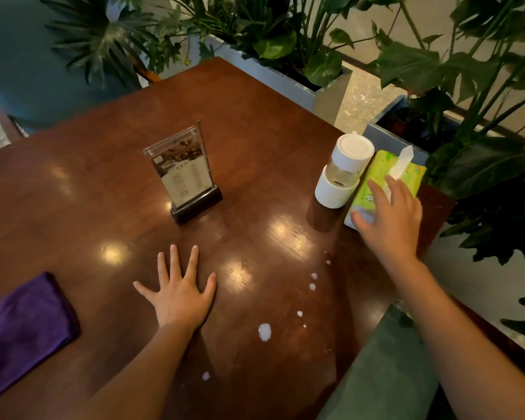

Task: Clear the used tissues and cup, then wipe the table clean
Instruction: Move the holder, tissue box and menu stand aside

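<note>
A brown wooden table [255,140] carries several white liquid drops [264,331] near its front right. A folded purple cloth [22,325] lies at the front left. My left hand [179,289] rests flat on the table with fingers spread, holding nothing. At the right edge sits a green tissue pack [379,171] with one white tissue [402,160] sticking up from it. My right hand [391,216] lies on top of the pack, fingers apart, fingertips at the tissue's base. A clear cup with a white lid and white sleeve [343,174] stands just left of the pack, touching it.
An acrylic menu stand [184,174] on a dark base stands mid-table. Grey planters [315,92] with large leafy plants line the far and right edges. A teal chair [22,71] sits at the far left. A green seat [385,365] shows by my right arm.
</note>
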Demonstrator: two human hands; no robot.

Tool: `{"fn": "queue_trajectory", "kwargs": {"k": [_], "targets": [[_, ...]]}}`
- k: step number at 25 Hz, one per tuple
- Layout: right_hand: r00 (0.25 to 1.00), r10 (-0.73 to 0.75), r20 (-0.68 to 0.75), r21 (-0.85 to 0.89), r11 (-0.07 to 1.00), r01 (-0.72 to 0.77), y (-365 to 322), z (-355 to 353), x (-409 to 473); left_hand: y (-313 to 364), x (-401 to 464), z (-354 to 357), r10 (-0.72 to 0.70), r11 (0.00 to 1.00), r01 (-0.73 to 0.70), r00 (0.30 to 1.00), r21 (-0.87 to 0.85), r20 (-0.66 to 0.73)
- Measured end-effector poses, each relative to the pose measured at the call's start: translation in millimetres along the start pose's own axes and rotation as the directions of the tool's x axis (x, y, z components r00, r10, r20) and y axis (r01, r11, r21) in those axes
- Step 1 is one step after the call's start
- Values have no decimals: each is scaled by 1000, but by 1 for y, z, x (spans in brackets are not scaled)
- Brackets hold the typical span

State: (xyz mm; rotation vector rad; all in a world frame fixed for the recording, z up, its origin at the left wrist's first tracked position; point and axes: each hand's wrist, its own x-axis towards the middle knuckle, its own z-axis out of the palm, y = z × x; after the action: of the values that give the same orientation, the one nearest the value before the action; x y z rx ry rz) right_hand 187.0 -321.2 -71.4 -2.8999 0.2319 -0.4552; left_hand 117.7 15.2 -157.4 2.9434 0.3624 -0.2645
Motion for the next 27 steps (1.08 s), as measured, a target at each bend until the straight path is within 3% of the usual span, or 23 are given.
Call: {"fn": "queue_trajectory", "kwargs": {"k": [2, 3, 5, 9, 11, 13, 15, 19, 22, 27], "targets": [[950, -189, -247, 207, 948, 242, -54, -1, -17, 1, 0, -1, 0, 1000, -1, 1000, 15, 9], [926, -281, -254, 276, 896, 347, -85, -1, -19, 1, 0, -1, 0, 1000, 0, 1000, 19, 16], [897, -421, -132, 410, 801, 436, -145, 1, -11, 0, 1, -3, -4, 1000, 4, 1000, 19, 30], [884, -440, 158, 670, 705, 231, -215, 7, 25, -1, 1, -2, 8, 1000, -9, 999, 21, 48], [860, -495, 126, 620, 716, 321, -231, 9, 47, -3, 3, -1, 11, 1000, -12, 999, 21, 50], [780, -625, 29, 473, 696, 540, -240, 9, 61, -3, 3, -2, 17, 999, -18, 998, 27, 57], [722, -690, -46, 392, 652, 649, -244, 12, 68, -3, 2, -2, 17, 999, -19, 998, 25, 62], [653, -738, -169, 317, 587, 745, -243, 14, 73, -4, 2, 0, 19, 1000, -19, 999, 16, 37], [655, -724, -216, 314, 583, 749, -243, 9, 77, -4, 3, 0, 18, 1000, -20, 998, 21, 55], [638, -763, -103, 301, 587, 752, -235, -2, 85, -3, 2, -3, 17, 1000, -18, 998, 23, 60]]}}
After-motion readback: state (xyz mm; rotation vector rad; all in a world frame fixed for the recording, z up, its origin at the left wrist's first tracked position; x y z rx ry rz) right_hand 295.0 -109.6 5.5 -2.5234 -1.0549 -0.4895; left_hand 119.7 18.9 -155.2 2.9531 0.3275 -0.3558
